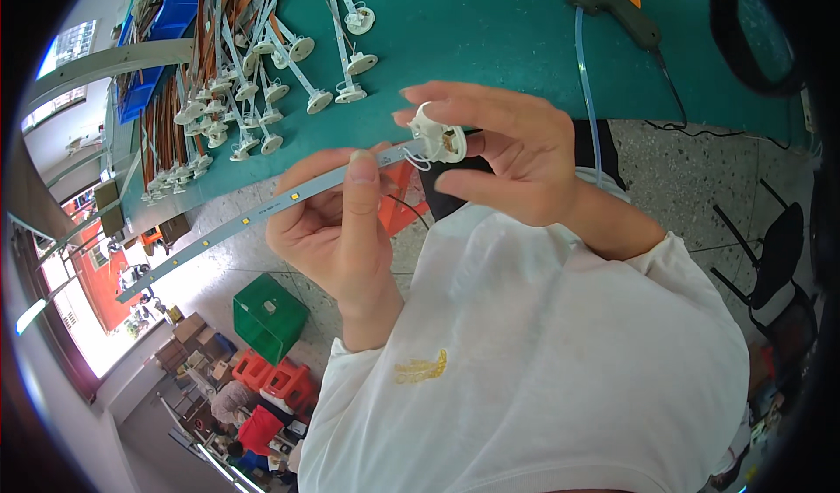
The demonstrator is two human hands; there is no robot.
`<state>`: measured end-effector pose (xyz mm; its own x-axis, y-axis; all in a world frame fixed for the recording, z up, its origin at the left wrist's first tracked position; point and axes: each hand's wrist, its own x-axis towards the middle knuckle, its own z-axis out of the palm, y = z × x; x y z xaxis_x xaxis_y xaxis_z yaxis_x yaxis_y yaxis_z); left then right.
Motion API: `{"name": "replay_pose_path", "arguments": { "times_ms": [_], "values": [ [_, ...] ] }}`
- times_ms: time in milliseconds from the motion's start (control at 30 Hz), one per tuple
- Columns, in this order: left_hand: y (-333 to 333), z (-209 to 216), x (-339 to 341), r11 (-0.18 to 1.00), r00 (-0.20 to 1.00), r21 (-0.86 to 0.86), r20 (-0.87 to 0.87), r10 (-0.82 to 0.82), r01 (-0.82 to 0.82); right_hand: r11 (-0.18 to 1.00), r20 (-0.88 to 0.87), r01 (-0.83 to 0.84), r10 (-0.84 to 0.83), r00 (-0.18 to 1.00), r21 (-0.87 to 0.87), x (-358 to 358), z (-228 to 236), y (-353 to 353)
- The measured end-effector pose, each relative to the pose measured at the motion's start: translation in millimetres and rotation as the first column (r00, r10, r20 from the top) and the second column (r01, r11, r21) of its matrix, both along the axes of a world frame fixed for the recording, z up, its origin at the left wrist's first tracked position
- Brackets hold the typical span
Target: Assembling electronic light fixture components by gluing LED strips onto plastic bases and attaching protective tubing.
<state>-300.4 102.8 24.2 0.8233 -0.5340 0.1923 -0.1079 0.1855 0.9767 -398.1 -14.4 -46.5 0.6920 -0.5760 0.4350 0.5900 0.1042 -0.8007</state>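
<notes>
My left hand point(332, 230) pinches a long narrow LED strip point(236, 223) between thumb and fingers. The strip slants up to the right, its small yellow LEDs facing me. At its right end sits a round white cap point(446, 141) with a white wire looping beside it. My right hand point(529, 156) is spread around this cap, thumb and fingers apart; some fingers pass behind the cap, so I cannot tell whether they touch it. Several similar strips with white round caps point(319, 101) lie on the green table point(472, 29).
A glue gun point(623, 12) with a long translucent glue stick point(588, 90) lies at the far right of the table, its black cord point(674, 99) trailing off the edge. Blue bins point(179, 7) stand far left. A green crate point(269, 318) and a black chair point(777, 261) are on the floor.
</notes>
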Motion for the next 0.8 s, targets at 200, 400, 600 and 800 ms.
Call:
{"name": "replay_pose_path", "arguments": {
  "times_ms": [200, 400, 600, 800],
  "values": [
    [4.3, 2.2, 4.8, 0.999, 0.999, 0.011, 0.025, -0.031, 0.03, 0.89, 0.037, -0.259, 0.265, 0.964, 0.374, -1.9, 3.0, -2.9],
    [3.9, 1.8, 4.3, 1.0, 0.999, 0.014, 0.027, -0.024, 0.023, 0.878, -0.001, -0.306, 0.33, 0.944, 0.369, -2.0, -3.0, -8.5],
    [3.1, 3.2, 3.3, 0.999, 0.999, 0.028, 0.041, -0.031, 0.03, 0.855, -0.016, -0.315, 0.352, 0.936, 0.413, -2.0, -1.6, -7.5],
    [2.4, 4.9, 2.0, 0.999, 0.999, 0.053, 0.049, -0.01, 0.007, 0.86, -0.015, -0.306, 0.342, 0.94, 0.409, -2.7, -2.1, -7.9]
  ]
}}
